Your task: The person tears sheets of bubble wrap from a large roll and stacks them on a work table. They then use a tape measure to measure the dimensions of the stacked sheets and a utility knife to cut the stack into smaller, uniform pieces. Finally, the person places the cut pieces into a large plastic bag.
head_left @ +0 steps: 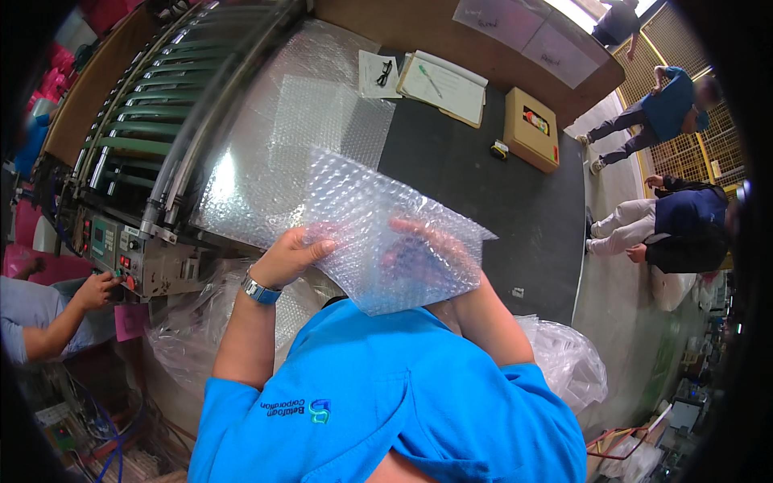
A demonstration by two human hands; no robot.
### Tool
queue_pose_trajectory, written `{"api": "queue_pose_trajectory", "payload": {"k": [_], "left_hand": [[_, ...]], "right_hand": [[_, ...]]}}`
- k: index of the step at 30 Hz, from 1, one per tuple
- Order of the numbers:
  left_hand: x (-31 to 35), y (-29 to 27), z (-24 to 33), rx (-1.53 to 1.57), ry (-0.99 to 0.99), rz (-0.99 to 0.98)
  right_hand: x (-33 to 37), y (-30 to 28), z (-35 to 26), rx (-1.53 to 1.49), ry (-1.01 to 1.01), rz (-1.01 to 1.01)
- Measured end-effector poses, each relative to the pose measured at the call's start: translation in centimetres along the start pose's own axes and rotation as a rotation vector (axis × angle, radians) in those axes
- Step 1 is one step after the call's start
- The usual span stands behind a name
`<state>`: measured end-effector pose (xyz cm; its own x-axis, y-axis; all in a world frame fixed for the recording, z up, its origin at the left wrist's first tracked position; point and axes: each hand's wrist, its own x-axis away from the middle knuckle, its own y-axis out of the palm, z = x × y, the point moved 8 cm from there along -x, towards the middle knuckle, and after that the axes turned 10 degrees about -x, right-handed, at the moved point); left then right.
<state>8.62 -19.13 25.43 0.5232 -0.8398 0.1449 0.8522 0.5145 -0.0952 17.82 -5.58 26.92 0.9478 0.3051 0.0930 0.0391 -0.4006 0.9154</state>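
Left hand point(288, 253): thumb and fingers pinching left side of bubble-wrap piece point(366, 229). Right hand point(433, 245): fingers extended, seen through film; inside or behind, can't tell. Piece held over black table point(535, 217)'s near edge; clipboard point(463, 98) at table's far side.

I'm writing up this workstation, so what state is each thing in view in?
Bubble wrap piece: held, creased.
Left hand: gripping that piece.
Right hand: seen through it; grip unclear.
Bubble wrap sheets: overlapping on the table.
Clipboard: lying flat, bearing papers.
Green pen: lying on those papers.
Eyeglasses: resting on a paper sheet.
Cardboard box: opening in its top.
Tape measure: beside the box.
Control panel: red lights lit.
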Motion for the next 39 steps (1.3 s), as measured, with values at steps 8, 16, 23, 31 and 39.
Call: {"api": "queue_pose_trajectory", "payload": {"k": [8, 16, 23, 31, 39], "left_hand": [[0.5, -1.2, 0.5, 0.187, -0.134, 0.087], [0.1, 0.9, 0.7, 0.144, -0.05, -0.062], [0.5, -0.5, 0.1, -0.015, 0.01, 0.02], [-0.5, -3.0, 4.3, 0.112, 0.133, 0.273], [2.5, -6.8, 3.6, 0.125, 0.173, 0.561]], "right_hand": [[0.1, 0.2, -1.9, 0.256, 0.035, 0.083], [-1.3, 2.4, -1.0, 0.447, -0.026, 0.103], [-0.5, 2.1, -3.8, 0.64, -0.161, 0.209], [-0.5, 3.6, -2.4, 1.398, 0.044, 0.02], [10.0, -0.5, -14.1, 0.913, -0.71, 0.613]]}}
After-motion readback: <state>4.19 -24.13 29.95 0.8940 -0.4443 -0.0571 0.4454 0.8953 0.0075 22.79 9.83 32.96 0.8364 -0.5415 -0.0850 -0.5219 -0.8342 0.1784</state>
